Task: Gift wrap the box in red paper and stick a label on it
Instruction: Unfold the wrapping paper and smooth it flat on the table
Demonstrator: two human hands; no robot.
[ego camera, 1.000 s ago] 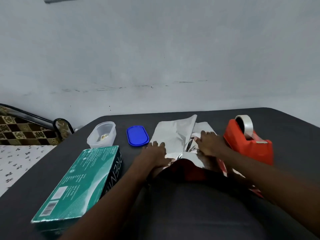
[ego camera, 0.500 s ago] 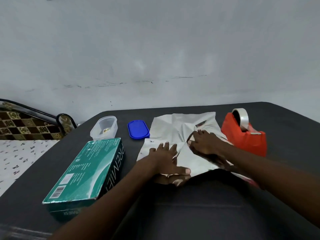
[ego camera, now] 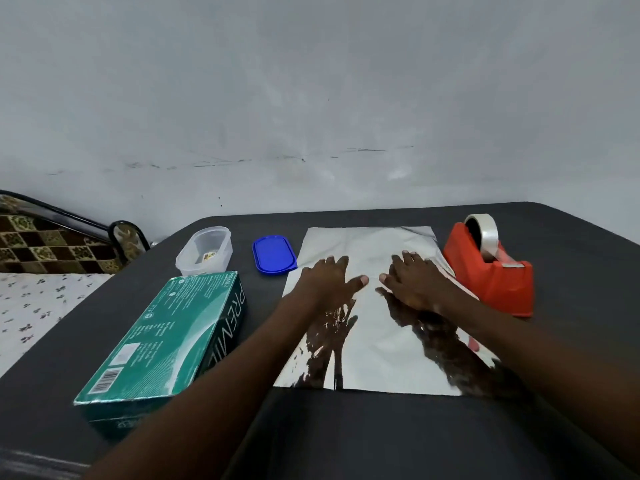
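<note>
The wrapping paper (ego camera: 372, 355) lies spread flat on the dark table (ego camera: 346, 438) with its shiny silver back side up; a sliver of its red side shows at the right edge. My left hand (ego camera: 329, 282) and my right hand (ego camera: 414, 280) press flat on the far half of the sheet, fingers straight, thumbs nearly meeting. A green box (ego camera: 162, 337) lies to the left of the paper, apart from both hands. A clear plastic tub (ego camera: 204, 251) at the back left holds a small label-like item.
A red tape dispenser (ego camera: 491, 268) with a roll of clear tape stands just right of the paper. A blue lid (ego camera: 273, 254) lies between the tub and the sheet. A grey wall rises behind the table. A patterned bed sits at the left.
The crumpled, folded paper has been opened out and now lies flat. Both hands moved from its folds to pressing flat on top.
</note>
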